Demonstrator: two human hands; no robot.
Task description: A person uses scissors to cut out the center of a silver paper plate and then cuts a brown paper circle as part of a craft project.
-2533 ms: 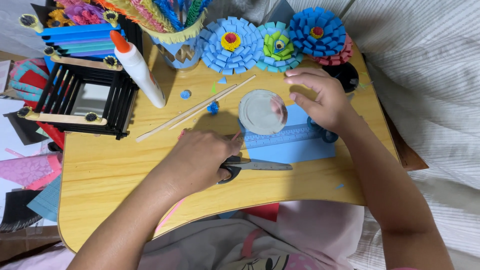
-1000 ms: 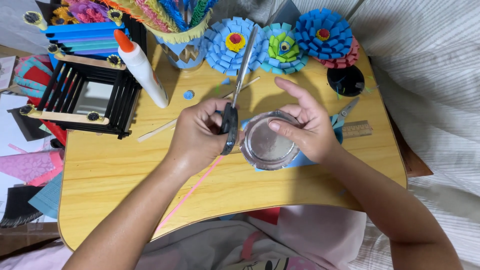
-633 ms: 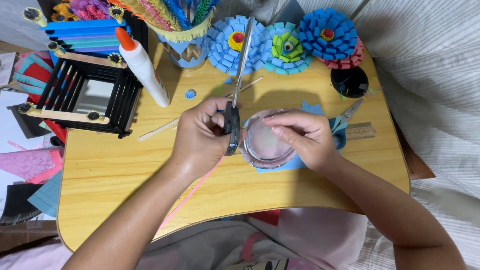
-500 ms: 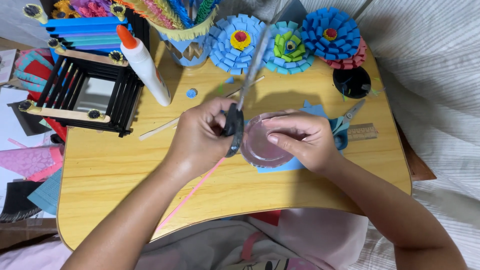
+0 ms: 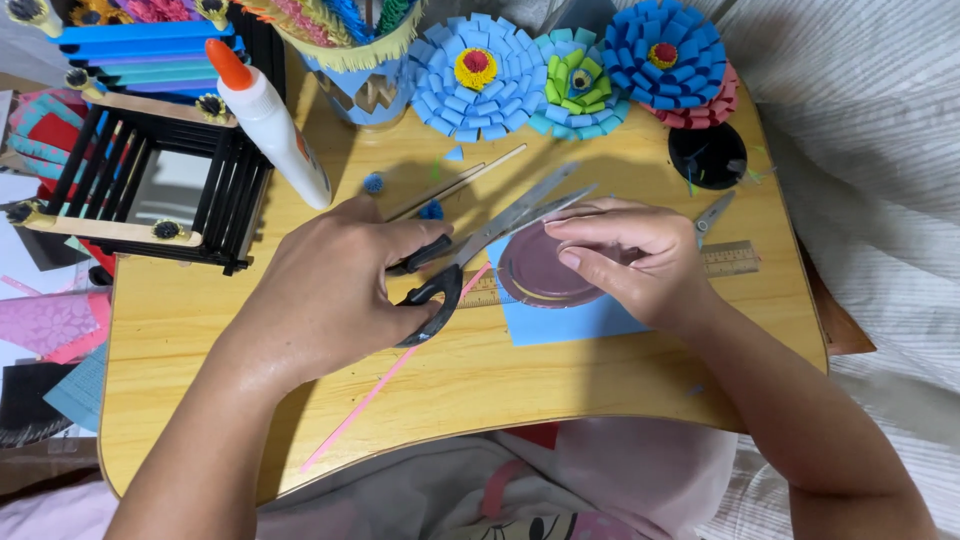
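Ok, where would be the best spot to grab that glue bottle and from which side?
Take the glue bottle by its white body, below the orange cap. It leans toward the upper left with the black frame close on its left, so coming from the right, over bare table, looks easiest.

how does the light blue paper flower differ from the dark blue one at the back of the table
The light blue paper flower has pale petals and a yellow ring round a red centre; the dark blue paper flower has deep blue petals and a red centre with a thin yellow rim. The light one lies flat on the wooden table; the dark one sits on a red paper flower. Both are round, layered, folded paper.
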